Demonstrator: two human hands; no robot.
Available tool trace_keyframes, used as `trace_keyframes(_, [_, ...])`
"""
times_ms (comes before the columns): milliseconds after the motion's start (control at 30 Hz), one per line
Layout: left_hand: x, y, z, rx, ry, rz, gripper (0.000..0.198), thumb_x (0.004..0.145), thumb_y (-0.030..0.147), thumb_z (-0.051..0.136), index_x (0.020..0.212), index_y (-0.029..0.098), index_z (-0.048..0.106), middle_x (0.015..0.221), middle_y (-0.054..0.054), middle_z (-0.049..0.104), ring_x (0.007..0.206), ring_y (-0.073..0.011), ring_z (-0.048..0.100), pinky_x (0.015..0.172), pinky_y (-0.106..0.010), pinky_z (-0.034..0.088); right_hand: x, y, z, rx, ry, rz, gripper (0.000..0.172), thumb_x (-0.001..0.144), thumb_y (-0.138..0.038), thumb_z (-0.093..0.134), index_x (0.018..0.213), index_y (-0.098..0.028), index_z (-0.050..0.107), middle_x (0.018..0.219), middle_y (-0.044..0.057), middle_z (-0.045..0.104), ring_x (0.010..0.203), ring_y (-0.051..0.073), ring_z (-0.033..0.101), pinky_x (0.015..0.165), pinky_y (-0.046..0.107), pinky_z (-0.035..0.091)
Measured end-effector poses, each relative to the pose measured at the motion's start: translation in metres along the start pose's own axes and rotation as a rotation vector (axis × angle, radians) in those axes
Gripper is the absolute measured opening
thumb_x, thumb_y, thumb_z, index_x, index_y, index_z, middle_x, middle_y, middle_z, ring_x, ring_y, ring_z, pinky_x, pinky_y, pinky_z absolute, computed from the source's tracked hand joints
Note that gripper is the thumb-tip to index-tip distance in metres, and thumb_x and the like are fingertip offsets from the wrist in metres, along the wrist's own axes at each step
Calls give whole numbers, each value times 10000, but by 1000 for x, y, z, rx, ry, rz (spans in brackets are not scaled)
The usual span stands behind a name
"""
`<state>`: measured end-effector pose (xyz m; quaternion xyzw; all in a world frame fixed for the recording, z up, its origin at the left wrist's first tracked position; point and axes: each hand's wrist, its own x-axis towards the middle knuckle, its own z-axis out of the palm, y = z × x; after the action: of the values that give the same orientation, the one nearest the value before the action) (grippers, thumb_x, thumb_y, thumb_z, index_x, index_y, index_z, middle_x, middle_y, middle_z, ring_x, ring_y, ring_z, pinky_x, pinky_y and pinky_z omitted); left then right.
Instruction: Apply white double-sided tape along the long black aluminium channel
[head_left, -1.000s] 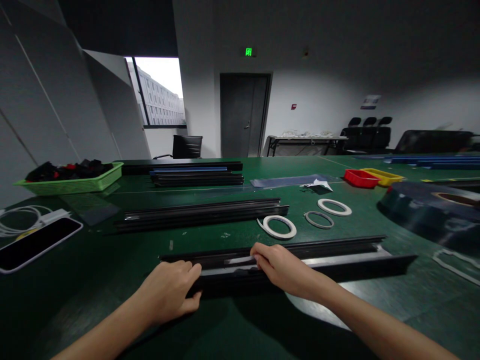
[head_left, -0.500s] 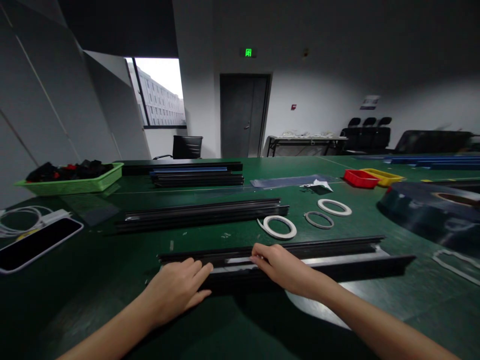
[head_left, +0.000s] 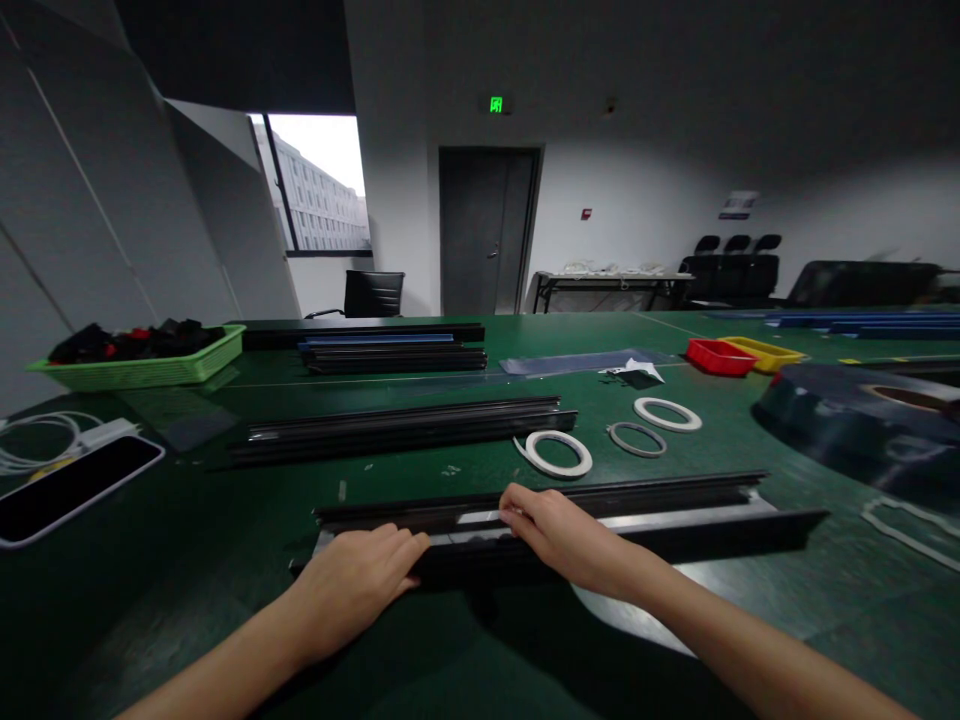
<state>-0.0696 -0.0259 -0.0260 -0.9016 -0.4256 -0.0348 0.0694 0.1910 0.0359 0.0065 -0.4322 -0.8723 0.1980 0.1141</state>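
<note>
A long black channel-shaped profile (head_left: 675, 545) lies across the table before me, with a pale, shiny strip (head_left: 660, 521) along its inside. My left hand (head_left: 367, 572) grips the near wall of the profile left of its middle, fingers over the top and thumb on the front side. My right hand (head_left: 551, 525) reaches into the channel near the middle, thumb and forefinger pinched together. Whatever is between those fingertips is too small to make out. A short bright piece (head_left: 480, 518) shows just left of them, inside the channel.
Behind the profile lie another black profile (head_left: 405, 430), a white tape roll (head_left: 559, 454) and two more rings. A phone (head_left: 82, 488) and a green basket (head_left: 150, 365) are on the left. On the right stand a large dark roll (head_left: 847, 430) and a red tray (head_left: 720, 357).
My left hand has shifted slightly down and its fingers have drawn closer together on the near wall. The right hand stays almost in place, still pinched.
</note>
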Motion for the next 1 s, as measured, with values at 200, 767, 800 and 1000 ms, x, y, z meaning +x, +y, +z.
trace_keyframes(200, [0, 1, -1, -18, -3, -5, 250, 892, 233, 421, 1141, 215, 428, 947, -45, 618, 840, -177, 593, 706, -269, 474, 0, -1, -3, 17, 2, 0, 229, 882, -370, 418, 857, -193, 563, 739, 32, 605, 694, 157, 558, 607, 244, 354])
trace_keyframes(767, [-5, 1, -13, -86, -61, -194, 224, 821, 284, 454, 1033, 213, 472, 888, -40, 623, 788, -192, 588, 679, -298, 444, -2, -2, -4, -37, 13, 8, 275, 911, -317, 326, 946, -185, 565, 764, 55, 607, 704, 163, 566, 628, 256, 363])
trace_keyframes(800, [-6, 1, -13, -93, -66, -228, 230, 808, 293, 461, 1023, 212, 475, 878, -38, 625, 776, -194, 589, 674, -303, 441, -2, -2, -4, -40, 12, 16, 283, 911, -321, 325, 954, -184, 568, 773, 58, 611, 711, 166, 567, 630, 258, 363])
trace_keyframes(1000, [-5, -1, -14, -106, -101, -277, 229, 788, 332, 451, 980, 215, 491, 867, -37, 631, 793, -214, 598, 687, -331, 436, -2, -2, -3, -15, -9, 10, 311, 911, -318, 320, 1007, -181, 582, 837, 74, 636, 783, 178, 583, 690, 266, 367])
